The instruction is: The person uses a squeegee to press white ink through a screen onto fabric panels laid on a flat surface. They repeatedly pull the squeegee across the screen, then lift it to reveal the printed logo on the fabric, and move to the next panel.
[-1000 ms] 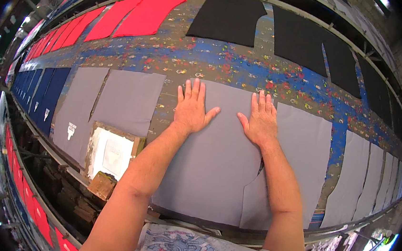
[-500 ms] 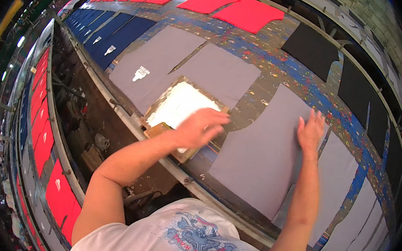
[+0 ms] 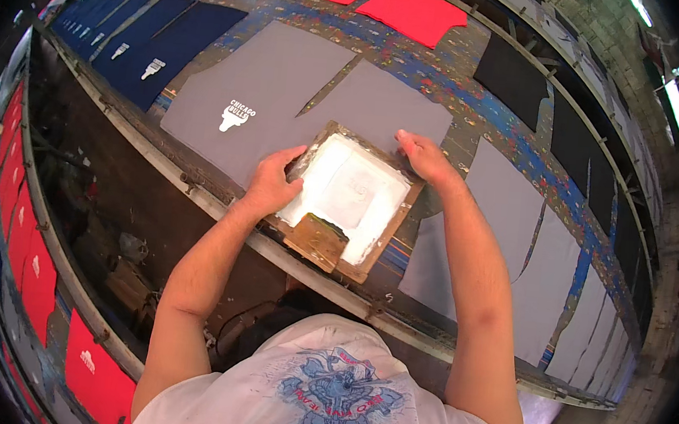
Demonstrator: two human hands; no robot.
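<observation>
My left hand (image 3: pixel 276 176) grips the left edge of a wooden screen frame (image 3: pixel 396 232) with a white, ink-smeared inside (image 3: pixel 380 207). My right hand (image 3: pixel 424 160) is closed on the frame's upper right corner. A short wooden squeegee (image 3: pixel 314 244) rests at the frame's lower left. The frame is over a grey fabric piece (image 3: pixel 394 96); another grey piece (image 3: pixel 229 89) to the left bears a white print (image 3: pixel 233 118).
The long, paint-spotted table (image 3: pixel 481 115) carries navy pieces (image 3: pixel 122 64) at left, red (image 3: pixel 409 12) and black (image 3: pixel 509 73) along the back, grey (image 3: pixel 484 217) at right. A metal rail (image 3: pixel 166 164) edges it. Another table with red pieces (image 3: pixel 96 360) lies at far left.
My hands have left the flat grey piece on the right and moved left onto the screen frame, closing on its sides. The view has swung left.
</observation>
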